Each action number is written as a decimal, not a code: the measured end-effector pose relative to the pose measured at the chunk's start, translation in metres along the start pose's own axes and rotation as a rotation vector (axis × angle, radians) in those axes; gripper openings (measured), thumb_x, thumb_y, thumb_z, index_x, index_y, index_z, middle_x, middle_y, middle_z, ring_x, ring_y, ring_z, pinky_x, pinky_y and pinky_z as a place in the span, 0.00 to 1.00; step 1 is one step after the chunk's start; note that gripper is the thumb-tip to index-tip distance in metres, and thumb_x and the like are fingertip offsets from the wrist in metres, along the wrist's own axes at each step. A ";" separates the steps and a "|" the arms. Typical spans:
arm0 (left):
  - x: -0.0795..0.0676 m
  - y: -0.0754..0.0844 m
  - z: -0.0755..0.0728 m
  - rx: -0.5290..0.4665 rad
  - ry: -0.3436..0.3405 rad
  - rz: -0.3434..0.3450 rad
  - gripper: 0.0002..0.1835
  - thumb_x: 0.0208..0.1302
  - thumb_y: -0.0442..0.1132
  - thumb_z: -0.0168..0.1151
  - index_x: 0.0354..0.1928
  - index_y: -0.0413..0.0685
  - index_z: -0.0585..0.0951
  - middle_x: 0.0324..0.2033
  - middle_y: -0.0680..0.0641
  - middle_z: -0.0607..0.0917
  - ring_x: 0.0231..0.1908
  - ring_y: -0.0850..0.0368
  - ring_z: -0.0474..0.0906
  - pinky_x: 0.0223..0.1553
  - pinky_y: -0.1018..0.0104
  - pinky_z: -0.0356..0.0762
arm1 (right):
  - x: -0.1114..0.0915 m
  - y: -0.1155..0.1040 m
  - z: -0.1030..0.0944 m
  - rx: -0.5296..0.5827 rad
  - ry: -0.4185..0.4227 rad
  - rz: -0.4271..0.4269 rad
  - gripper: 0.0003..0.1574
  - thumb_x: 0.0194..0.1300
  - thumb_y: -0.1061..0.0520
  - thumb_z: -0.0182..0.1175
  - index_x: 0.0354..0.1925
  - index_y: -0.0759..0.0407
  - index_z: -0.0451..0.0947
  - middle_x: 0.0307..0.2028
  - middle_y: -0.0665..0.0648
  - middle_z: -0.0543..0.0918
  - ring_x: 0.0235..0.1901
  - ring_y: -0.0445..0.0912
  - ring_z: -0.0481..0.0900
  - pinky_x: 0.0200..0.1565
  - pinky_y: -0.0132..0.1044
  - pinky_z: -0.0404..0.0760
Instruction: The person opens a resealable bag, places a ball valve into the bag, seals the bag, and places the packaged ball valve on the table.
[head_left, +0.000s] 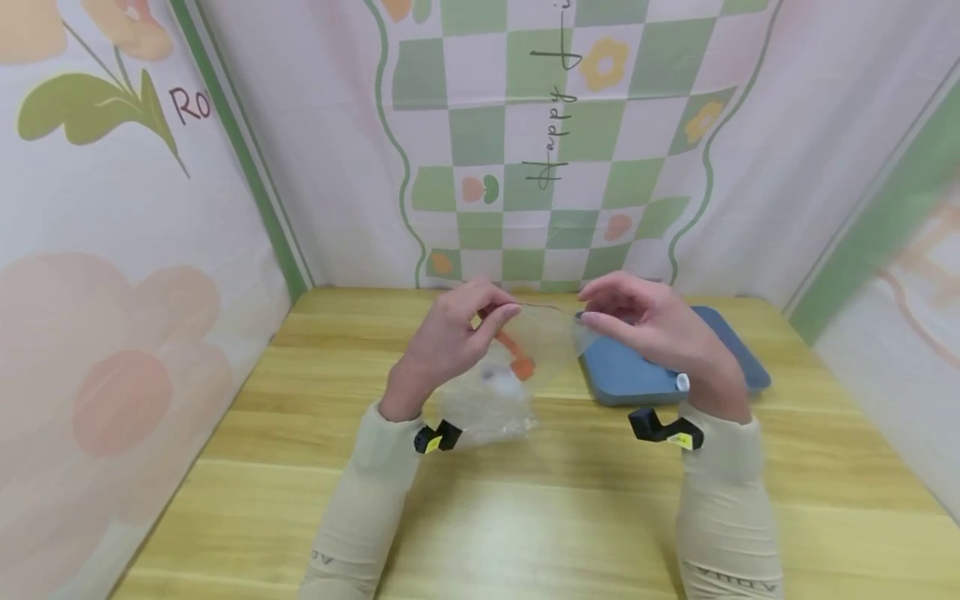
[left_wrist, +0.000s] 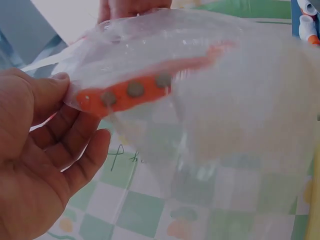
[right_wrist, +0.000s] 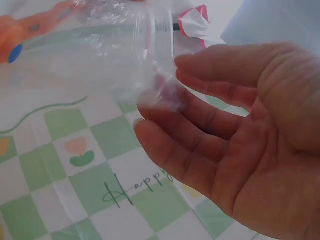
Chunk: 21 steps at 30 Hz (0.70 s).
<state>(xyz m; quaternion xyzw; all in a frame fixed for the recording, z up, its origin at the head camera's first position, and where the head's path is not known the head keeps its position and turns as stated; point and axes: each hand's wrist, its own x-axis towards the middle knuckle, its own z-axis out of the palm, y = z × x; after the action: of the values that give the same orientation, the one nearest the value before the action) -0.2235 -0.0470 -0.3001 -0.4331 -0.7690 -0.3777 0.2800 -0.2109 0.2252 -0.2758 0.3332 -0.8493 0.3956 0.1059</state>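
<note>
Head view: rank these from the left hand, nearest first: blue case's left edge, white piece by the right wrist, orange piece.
1. Orange piece, inside the clear bag at the left hand.
2. Blue case, left edge, to the right.
3. White piece, farther right.

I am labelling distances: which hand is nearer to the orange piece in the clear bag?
Left. The left hand pinches the clear bag beside the orange piece; the right hand is across the bag, farther off.

Behind the fingers (head_left: 486,295), beige sleeves (head_left: 367,500) with dark lettering (head_left: 731,580) end in cuffs (head_left: 723,437) beside angular black wrist cameras (head_left: 649,425) with yellow labels (head_left: 681,440).
</note>
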 end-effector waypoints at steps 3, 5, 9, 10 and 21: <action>-0.001 0.000 0.001 0.032 -0.014 0.000 0.06 0.68 0.35 0.60 0.38 0.40 0.84 0.26 0.49 0.77 0.27 0.61 0.71 0.30 0.72 0.72 | 0.004 -0.003 0.009 -0.020 -0.003 -0.032 0.14 0.64 0.62 0.65 0.49 0.57 0.78 0.40 0.53 0.84 0.38 0.35 0.81 0.42 0.24 0.79; -0.001 0.000 0.002 0.035 -0.023 -0.010 0.06 0.69 0.35 0.60 0.38 0.40 0.84 0.25 0.49 0.77 0.27 0.62 0.71 0.30 0.73 0.70 | 0.007 -0.005 0.014 -0.037 -0.002 -0.076 0.14 0.63 0.62 0.66 0.48 0.56 0.78 0.40 0.51 0.83 0.39 0.35 0.80 0.43 0.23 0.79; 0.000 0.002 0.003 0.026 -0.042 -0.007 0.06 0.68 0.36 0.61 0.37 0.40 0.84 0.25 0.49 0.77 0.27 0.62 0.71 0.30 0.73 0.71 | 0.011 -0.006 0.022 -0.067 0.012 -0.187 0.15 0.60 0.65 0.68 0.46 0.58 0.79 0.39 0.51 0.82 0.40 0.36 0.79 0.45 0.23 0.77; 0.000 0.003 0.004 0.023 -0.050 -0.005 0.06 0.68 0.36 0.61 0.37 0.40 0.84 0.26 0.49 0.77 0.27 0.62 0.71 0.30 0.71 0.72 | 0.012 -0.006 0.023 -0.075 0.014 -0.205 0.15 0.60 0.66 0.68 0.45 0.58 0.79 0.39 0.50 0.82 0.40 0.36 0.78 0.46 0.22 0.77; 0.000 0.008 0.010 0.005 -0.094 0.014 0.05 0.68 0.36 0.61 0.36 0.42 0.83 0.27 0.50 0.79 0.27 0.63 0.71 0.29 0.66 0.75 | 0.014 -0.013 0.034 -0.131 0.000 -0.294 0.10 0.60 0.66 0.67 0.40 0.55 0.81 0.34 0.47 0.82 0.34 0.35 0.76 0.39 0.27 0.77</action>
<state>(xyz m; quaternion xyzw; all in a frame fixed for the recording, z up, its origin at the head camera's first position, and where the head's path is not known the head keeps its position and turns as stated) -0.2179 -0.0359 -0.3027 -0.4551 -0.7791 -0.3531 0.2474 -0.2100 0.1872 -0.2851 0.4463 -0.8153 0.3195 0.1844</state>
